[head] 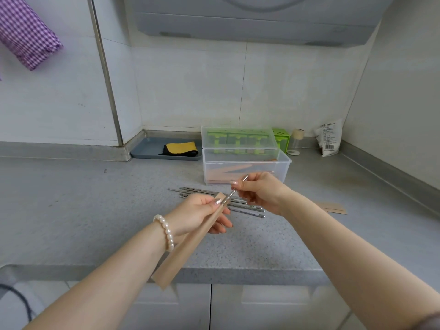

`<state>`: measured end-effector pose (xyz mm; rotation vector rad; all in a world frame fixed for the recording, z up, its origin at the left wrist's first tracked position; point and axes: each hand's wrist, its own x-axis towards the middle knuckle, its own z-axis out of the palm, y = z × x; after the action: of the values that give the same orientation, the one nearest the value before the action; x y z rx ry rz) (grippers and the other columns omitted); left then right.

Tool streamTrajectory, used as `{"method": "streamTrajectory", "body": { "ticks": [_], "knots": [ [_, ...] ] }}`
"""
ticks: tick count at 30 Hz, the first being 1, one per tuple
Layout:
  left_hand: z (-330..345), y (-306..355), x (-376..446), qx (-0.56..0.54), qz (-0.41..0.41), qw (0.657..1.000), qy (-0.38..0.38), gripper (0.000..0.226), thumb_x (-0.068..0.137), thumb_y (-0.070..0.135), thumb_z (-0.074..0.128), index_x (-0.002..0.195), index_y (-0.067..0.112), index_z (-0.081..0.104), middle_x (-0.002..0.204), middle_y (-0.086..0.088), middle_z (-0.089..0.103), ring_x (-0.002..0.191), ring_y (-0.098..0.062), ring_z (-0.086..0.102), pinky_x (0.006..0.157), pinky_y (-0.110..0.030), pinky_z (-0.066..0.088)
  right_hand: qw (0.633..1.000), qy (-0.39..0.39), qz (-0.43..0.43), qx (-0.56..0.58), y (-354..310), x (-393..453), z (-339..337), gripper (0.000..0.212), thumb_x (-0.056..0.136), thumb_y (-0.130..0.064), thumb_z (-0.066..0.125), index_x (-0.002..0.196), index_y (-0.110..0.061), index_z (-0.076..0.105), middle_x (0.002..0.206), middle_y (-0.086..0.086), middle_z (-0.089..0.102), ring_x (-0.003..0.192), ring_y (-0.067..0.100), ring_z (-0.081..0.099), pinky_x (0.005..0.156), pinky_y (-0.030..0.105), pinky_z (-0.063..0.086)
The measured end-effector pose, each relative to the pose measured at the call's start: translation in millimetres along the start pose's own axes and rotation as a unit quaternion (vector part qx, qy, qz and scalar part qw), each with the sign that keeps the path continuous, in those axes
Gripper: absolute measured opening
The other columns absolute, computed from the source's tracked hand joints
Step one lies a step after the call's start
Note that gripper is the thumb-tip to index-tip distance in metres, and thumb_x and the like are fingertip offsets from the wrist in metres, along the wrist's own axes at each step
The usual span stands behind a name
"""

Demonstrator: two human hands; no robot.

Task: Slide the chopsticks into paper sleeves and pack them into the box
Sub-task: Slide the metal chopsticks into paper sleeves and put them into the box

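The left hand point(202, 214), wearing a pearl bracelet point(164, 232) at the wrist, is gripping one long tan paper sleeve point(188, 244) near its open top, fingers curled around it, thumb pressing on the front; the sleeve is slanting down over the front edge of the grey speckled countertop point(95, 198). The right hand point(259, 191) is pinching one slim silver metal chopstick point(234, 190) between thumb and fingertips, its lower end sitting in the sleeve's mouth. A loose bundle of metal chopsticks point(247, 208), too overlapped to count, is lying on the countertop just behind the hands. One clear plastic box point(245, 166) with its lid standing open is sitting beyond them toward the back, holding tan sleeved pieces. Spare tan paper sleeves point(334, 207), count unclear, are lying near the right edge. One grey tray point(147, 151) carrying a yellow-and-black cloth point(181, 148) is sitting in the back corner
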<state>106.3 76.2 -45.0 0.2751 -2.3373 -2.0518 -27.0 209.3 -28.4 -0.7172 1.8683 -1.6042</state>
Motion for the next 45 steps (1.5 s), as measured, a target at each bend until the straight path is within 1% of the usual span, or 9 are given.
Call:
{"method": "streamTrajectory", "body": {
  "ticks": [6,10,13,17,29,33,37,41,45],
  "knots": [
    [-8,4,1,-0.009,0.006,1.000,0.017,0.029,0.098,0.018,0.038,0.089,0.002,0.061,0.070,-0.008,0.072,0.057,-0.015,0.066,0.058,-0.025,0.054,0.996,-0.009,-0.030,-0.080,-7,2,17,0.025,0.081,-0.025,0.070,0.066,-0.008,0.060,0.054,0.003,0.051,0.047,0.012,0.040,0.049,0.024,0.031],
    [-11,8,1,-0.032,0.002,0.999,0.041,0.029,0.098,0.018,0.039,0.093,0.000,0.061,0.072,-0.010,0.072,0.057,-0.016,0.065,0.060,-0.027,0.055,0.992,-0.012,-0.034,-0.120,-6,6,12,0.038,0.090,-0.045,0.051,0.075,-0.015,0.067,0.063,0.002,0.057,0.053,0.011,0.049,0.053,0.022,0.040],
    [-14,9,3,-0.043,-0.014,0.997,0.061,0.029,0.099,0.020,0.039,0.098,-0.001,0.060,0.077,-0.013,0.071,0.055,-0.017,0.065,0.057,-0.028,0.055,0.957,0.096,-0.057,-0.267,12,20,-9,0.026,0.089,-0.035,0.061,0.074,-0.014,0.062,0.068,0.001,0.059,0.059,0.013,0.052,0.056,0.025,0.043],
    [-18,1,0,-0.048,-0.048,0.995,0.077,0.029,0.098,0.022,0.040,0.099,0.001,0.061,0.072,-0.012,0.068,0.049,-0.017,0.060,0.049,-0.028,0.051,0.880,0.087,0.002,-0.468,48,25,-29,0.014,0.083,-0.021,0.068,0.075,-0.017,0.057,0.075,-0.001,0.058,0.075,0.019,0.055,0.067,0.029,0.046],
    [-15,-8,0,-0.096,-0.077,0.990,0.062,0.016,0.092,0.003,0.049,0.100,-0.001,0.062,0.082,-0.010,0.057,0.056,-0.015,0.061,0.053,-0.026,0.054,0.855,0.116,-0.054,-0.503,67,24,-41,0.014,0.091,-0.018,0.057,0.093,-0.006,0.065,0.092,0.003,0.054,0.082,0.020,0.053,0.078,0.032,0.047],
    [-17,-7,-2,-0.080,-0.079,0.992,0.049,0.013,0.090,0.006,0.054,0.096,0.001,0.064,0.080,-0.011,0.062,0.059,-0.016,0.066,0.054,-0.027,0.056,0.902,0.143,-0.061,-0.403,45,14,-53,0.012,0.093,-0.010,0.053,0.083,-0.010,0.058,0.076,0.004,0.065,0.062,0.013,0.055,0.061,0.025,0.045],
    [-14,-5,-3,-0.061,-0.070,0.995,0.026,0.017,0.091,0.011,0.054,0.101,0.003,0.065,0.076,-0.007,0.064,0.056,-0.016,0.065,0.053,-0.026,0.055,0.975,0.192,-0.108,-0.024,6,-9,-75,0.008,0.087,-0.004,0.060,0.079,-0.005,0.063,0.058,0.001,0.065,0.047,0.008,0.051,0.050,0.019,0.047],
    [-9,-2,-3,-0.045,-0.065,0.997,0.002,0.014,0.089,0.006,0.055,0.101,0.003,0.064,0.076,-0.008,0.066,0.054,-0.014,0.065,0.053,-0.025,0.055,0.941,0.096,-0.160,0.282,-26,-28,-92,0.008,0.079,-0.015,0.063,0.074,-0.009,0.067,0.059,-0.002,0.057,0.050,0.005,0.048,0.048,0.015,0.044],
    [-4,-2,-1,-0.039,-0.066,0.997,-0.022,0.014,0.088,0.004,0.057,0.100,0.003,0.064,0.077,-0.009,0.069,0.060,-0.017,0.068,0.056,-0.026,0.056,0.934,0.116,-0.178,0.288,-36,-35,-90,0.030,0.091,-0.026,0.051,0.066,-0.014,0.060,0.049,-0.004,0.049,0.045,0.007,0.040,0.045,0.016,0.037]
  ]
}}
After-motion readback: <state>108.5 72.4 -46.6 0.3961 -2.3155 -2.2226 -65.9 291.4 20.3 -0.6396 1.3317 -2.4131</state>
